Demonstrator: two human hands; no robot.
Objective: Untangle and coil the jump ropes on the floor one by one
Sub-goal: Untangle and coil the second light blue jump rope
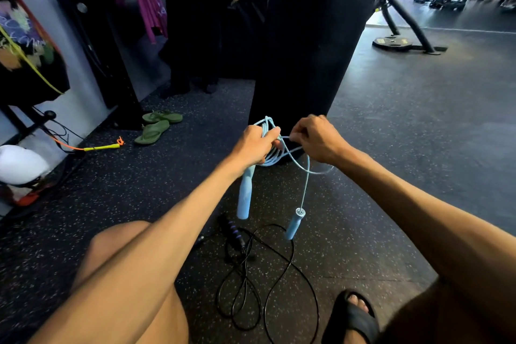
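Yellow jump rope lying on the floor at nine o'clock, left hand gripping the coiled light-blue jump rope, handles dangling at six o'clock over the black jump rope, right hand pinching a loose strand at three o'clock.

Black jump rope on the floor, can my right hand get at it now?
Probably not yet: the right hand pinches the blue rope and must let go first. Otherwise nothing covers the black rope, though a blue handle dangles above it.
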